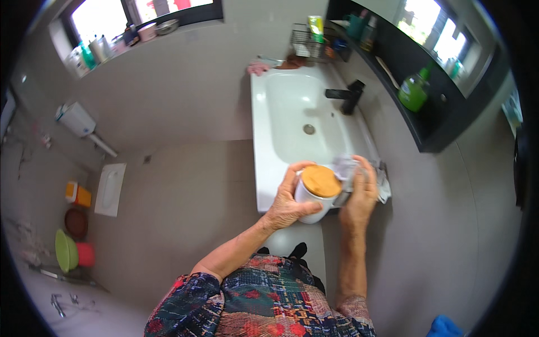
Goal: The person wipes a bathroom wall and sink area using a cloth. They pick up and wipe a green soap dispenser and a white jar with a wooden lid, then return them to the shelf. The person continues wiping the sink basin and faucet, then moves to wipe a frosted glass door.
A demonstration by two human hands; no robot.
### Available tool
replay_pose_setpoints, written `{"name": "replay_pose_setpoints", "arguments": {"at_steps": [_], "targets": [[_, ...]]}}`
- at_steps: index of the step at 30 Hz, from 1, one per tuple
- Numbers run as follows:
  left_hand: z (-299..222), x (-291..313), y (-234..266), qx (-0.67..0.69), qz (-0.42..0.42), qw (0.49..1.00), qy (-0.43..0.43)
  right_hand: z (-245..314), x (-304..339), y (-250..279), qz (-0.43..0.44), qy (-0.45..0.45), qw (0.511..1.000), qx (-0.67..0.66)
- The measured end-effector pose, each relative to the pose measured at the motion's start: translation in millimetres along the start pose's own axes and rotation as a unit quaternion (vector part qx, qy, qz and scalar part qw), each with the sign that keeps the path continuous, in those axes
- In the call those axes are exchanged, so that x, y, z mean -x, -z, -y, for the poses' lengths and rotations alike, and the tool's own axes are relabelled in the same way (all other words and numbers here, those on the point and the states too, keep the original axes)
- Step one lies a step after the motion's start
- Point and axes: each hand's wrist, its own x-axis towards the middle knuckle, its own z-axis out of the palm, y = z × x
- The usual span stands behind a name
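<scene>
A white jar point(312, 197) with a round wooden lid point(321, 180) is held over the near edge of the white sink point(264, 146). My left hand point(287, 202) wraps around the jar's left side. My right hand point(359, 194) presses a crumpled pale cloth point(343, 167) against the jar's right side. The jar stands upright with its lid on.
A black faucet point(348, 95) stands at the basin's right rim. A green soap bottle point(414, 90) sits on the dark shelf at the right. A wire rack point(310, 42) with bottles is behind the sink. A floor toilet pan point(110, 189), buckets and basins point(73, 247) lie at the left.
</scene>
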Motion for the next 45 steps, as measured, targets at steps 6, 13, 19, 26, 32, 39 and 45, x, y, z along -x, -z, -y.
{"name": "replay_pose_setpoints", "arguments": {"at_steps": [6,13,19,26,32,39,45], "targets": [[7,-1,-5,0.061,-0.028,0.997,-0.030,-8,33,-25,-0.043,0.144,0.988,0.032],[4,-7,-9,0.144,-0.058,0.988,-0.019,-15,58,-22,-0.037,0.362,0.908,0.208],[4,-10,-3,0.162,-0.011,0.987,-0.010,-1,30,-13,0.009,0.162,0.984,0.077],[11,-18,7,0.170,-0.024,0.985,0.014,-16,25,-14,0.032,0.120,0.992,0.000],[3,-22,5,0.168,-0.054,0.984,0.030,-20,33,-23,-0.032,0.410,0.883,0.228],[7,-19,5,0.118,-0.023,0.993,-0.015,-8,24,-25,-0.001,0.251,0.963,0.097],[4,-21,4,0.141,-0.039,0.989,0.014,-4,5,-23,0.061,0.065,0.996,-0.009]]}}
